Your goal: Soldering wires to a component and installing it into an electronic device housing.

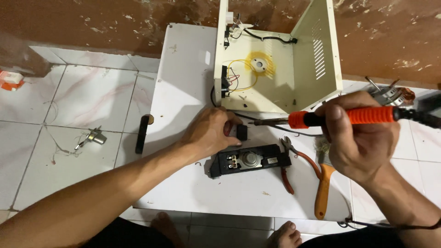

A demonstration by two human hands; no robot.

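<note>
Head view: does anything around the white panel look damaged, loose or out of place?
Yes. The cream metal case stands open with loose wires and a yellow-stained patch around its round centre hub. A small metal part trailing wire lies apart on the floor tiles. Whether anything is broken is unclear.

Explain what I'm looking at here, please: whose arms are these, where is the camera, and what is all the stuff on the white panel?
There is one picture, from a camera worn on the person's head, looking down at their own two bare arms. The right hand holds a soldering iron by its orange handle, tip pointing left. The left hand pinches a small black part. Both work over a white panel lying on a tiled floor. On the panel stands an open cream metal case with wires inside. In front of it lie a long black component, red-handled pliers and an orange-handled brush. Bare feet show at the bottom edge.
</note>
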